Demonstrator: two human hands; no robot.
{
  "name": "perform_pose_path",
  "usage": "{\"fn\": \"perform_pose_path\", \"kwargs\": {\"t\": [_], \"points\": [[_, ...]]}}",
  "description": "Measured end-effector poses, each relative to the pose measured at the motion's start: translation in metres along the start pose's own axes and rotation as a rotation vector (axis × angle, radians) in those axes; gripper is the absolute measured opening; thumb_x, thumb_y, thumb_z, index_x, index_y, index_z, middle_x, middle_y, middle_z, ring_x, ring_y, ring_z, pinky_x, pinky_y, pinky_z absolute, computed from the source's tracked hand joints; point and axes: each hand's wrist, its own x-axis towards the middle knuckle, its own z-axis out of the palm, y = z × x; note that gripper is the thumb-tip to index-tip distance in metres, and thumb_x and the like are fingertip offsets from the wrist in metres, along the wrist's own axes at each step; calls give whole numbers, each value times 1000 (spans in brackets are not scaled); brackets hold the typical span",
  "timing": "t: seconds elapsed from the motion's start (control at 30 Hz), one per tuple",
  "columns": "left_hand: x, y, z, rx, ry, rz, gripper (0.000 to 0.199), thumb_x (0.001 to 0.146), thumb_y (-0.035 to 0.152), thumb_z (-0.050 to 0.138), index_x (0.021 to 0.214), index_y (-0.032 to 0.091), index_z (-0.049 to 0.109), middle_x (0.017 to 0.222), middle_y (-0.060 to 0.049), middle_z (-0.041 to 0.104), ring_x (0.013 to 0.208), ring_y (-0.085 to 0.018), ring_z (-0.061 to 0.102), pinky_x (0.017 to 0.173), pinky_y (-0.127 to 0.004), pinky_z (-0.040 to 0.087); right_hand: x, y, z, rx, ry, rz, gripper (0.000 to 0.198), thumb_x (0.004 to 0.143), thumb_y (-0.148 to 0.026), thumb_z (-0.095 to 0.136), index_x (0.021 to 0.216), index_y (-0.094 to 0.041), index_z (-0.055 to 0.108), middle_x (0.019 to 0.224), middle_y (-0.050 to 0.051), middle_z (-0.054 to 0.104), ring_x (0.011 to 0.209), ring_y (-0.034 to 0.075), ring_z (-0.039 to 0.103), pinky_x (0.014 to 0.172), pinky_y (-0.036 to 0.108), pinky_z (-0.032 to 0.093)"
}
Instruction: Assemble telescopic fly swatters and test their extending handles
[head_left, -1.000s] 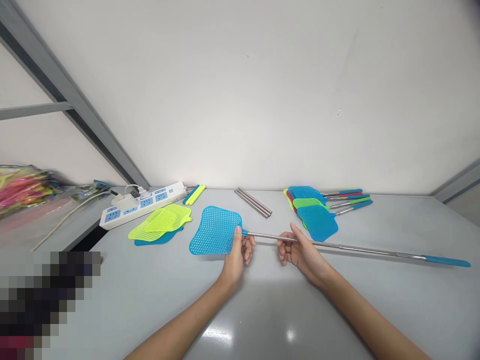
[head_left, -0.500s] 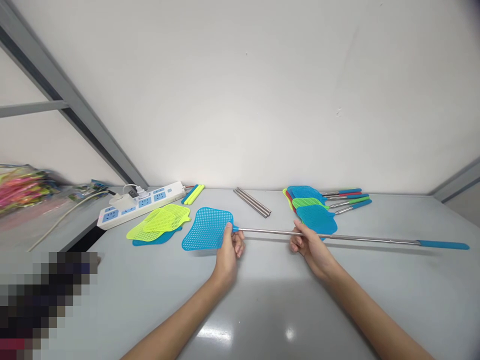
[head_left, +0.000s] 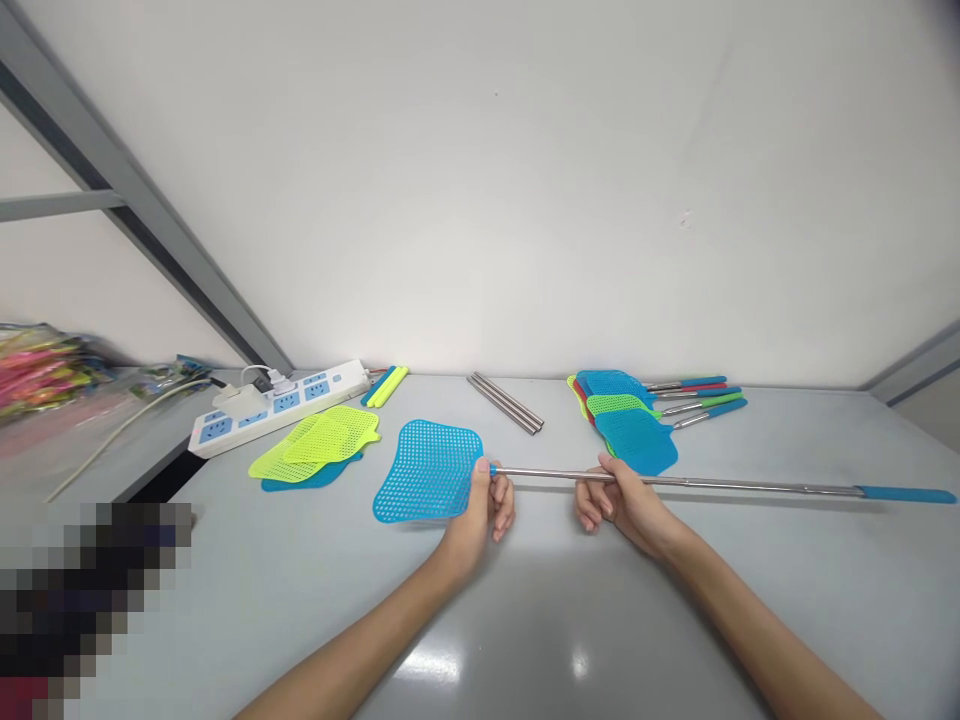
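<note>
A blue fly swatter [head_left: 429, 472] with its metal telescopic rod drawn out long is held level above the table. My left hand [head_left: 481, 505] is closed on the neck, where the blue mesh head meets the rod. Farther along, my right hand [head_left: 619, 498] grips the rod between thumb and fingers. The blue handle [head_left: 907, 494] reaches out to the far right. Behind my right hand lies a pile of fly swatters [head_left: 634, 440] with blue, green and red parts. Yellow and blue swatter heads [head_left: 319, 445] lie to the left.
Several metal rods [head_left: 506, 402] lie near the wall. Yellow and blue handle sleeves [head_left: 386, 387] sit beside a white power strip [head_left: 277, 410] with plugs and a cable [head_left: 120, 432]. Colourful bagged items [head_left: 49, 370] are at the far left. Grey frame bars [head_left: 157, 230] flank the table.
The swatter has shifted slightly right and toward me, and its mesh head has tilted a little. My left hand has moved right with it; both hands keep hold.
</note>
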Motion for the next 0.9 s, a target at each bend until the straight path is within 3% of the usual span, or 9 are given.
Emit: {"fn": "perform_pose_path", "kwargs": {"t": [0.37, 0.9], "points": [[-6, -7, 3, 25, 1, -3, 47, 76, 60, 27, 54, 19, 33, 37, 7, 33, 31, -6, 27, 36, -21, 23, 0, 1, 8, -5, -39, 2, 50, 80, -47, 29, 42, -18, 44, 47, 4, 47, 51, 17, 47, 59, 34, 36], [-23, -8, 14, 84, -42, -8, 44, 86, 44, 16, 57, 19, 38, 38, 5, 34, 34, -8, 27, 40, -22, 24, 0, 7, 18, 48, -108, 55, 51, 83, -43, 23, 48, -17, 49, 54, 5, 51, 57, 16, 49, 63, 32, 35]]}}
